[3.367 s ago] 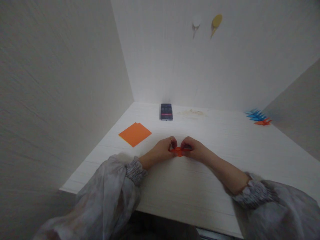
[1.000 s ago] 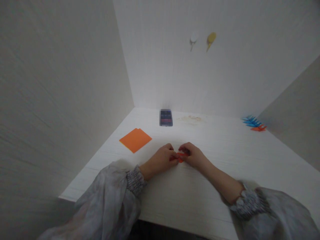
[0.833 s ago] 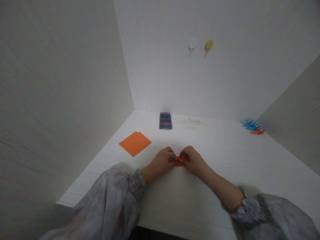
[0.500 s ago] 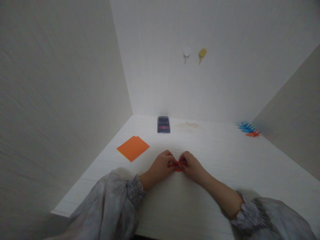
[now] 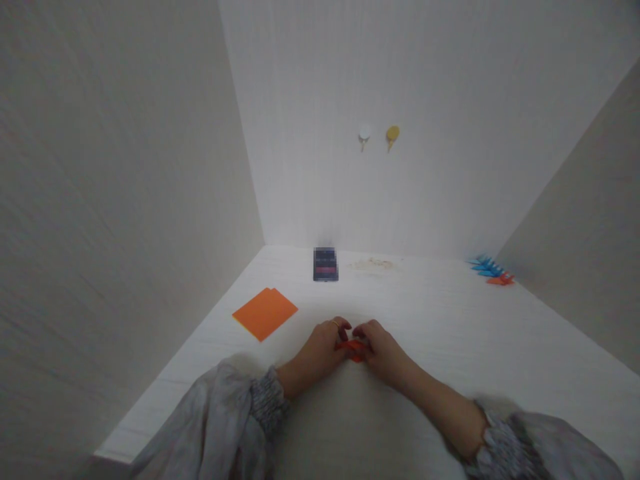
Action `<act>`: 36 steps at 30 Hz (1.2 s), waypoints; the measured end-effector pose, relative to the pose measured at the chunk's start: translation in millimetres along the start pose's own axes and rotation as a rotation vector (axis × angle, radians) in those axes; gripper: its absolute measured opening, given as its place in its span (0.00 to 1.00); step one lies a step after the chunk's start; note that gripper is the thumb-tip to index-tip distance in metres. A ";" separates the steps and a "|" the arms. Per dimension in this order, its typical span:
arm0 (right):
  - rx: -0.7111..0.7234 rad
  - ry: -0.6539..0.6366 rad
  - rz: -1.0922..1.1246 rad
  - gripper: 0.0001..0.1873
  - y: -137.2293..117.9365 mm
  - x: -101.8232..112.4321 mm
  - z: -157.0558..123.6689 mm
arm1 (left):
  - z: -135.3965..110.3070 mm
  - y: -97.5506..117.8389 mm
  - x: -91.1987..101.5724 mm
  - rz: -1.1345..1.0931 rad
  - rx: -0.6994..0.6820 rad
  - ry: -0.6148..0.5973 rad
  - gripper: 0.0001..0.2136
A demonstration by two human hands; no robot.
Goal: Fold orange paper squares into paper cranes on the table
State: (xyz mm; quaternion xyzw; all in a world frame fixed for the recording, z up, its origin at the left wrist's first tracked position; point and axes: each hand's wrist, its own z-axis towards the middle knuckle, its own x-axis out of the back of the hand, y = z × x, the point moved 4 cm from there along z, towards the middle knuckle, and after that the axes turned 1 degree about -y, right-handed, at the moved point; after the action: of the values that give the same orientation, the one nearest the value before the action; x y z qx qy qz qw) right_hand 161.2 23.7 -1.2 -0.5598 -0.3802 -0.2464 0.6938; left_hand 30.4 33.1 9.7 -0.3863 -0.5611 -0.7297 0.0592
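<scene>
Between my two hands is a small piece of folded orange-red paper [image 5: 356, 351], held just above or on the white table. My left hand [image 5: 324, 348] pinches its left end, a ring showing on one finger. From the other side my right hand [image 5: 383, 352] grips the right end. Fingers cover much of the paper, so its exact folded shape cannot be made out. To the left of my left hand lie overlapping square sheets of orange paper [image 5: 265, 313], flat on the table.
A phone-like dark device [image 5: 325, 265] with a blurred screen lies near the back wall. Several blue folded paper figures [image 5: 486, 267] and an orange folded figure [image 5: 501, 279] sit at the back right corner. Two hooks, one white [image 5: 365, 133] and one yellow [image 5: 393, 134], are on the wall.
The view has tilted up slightly, so everything sits lower in the picture. My fingertips have parted a little at the top, and more of the folded paper shows between my hands.
</scene>
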 end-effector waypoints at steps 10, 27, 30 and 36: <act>-0.071 -0.039 0.172 0.14 3.3 4.4 0.1 | -1.2 4.5 2.4 0.041 -0.040 -0.006 0.12; -0.028 -0.053 0.220 0.12 3.6 12.5 -0.8 | -0.4 4.0 3.0 0.070 -0.078 0.012 0.12; -0.006 -0.051 0.200 0.10 4.9 11.3 -1.6 | 0.0 4.0 2.4 0.091 -0.087 0.008 0.11; 0.026 -0.038 0.141 0.07 3.2 11.4 -3.1 | -1.0 7.1 2.1 0.102 -0.095 -0.022 0.11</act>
State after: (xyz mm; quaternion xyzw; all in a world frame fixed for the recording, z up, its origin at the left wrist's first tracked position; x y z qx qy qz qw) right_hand 171.2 22.5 5.8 -0.5807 -0.3563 -0.1814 0.7092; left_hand 32.1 30.4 16.4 -0.4249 -0.5060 -0.7472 0.0717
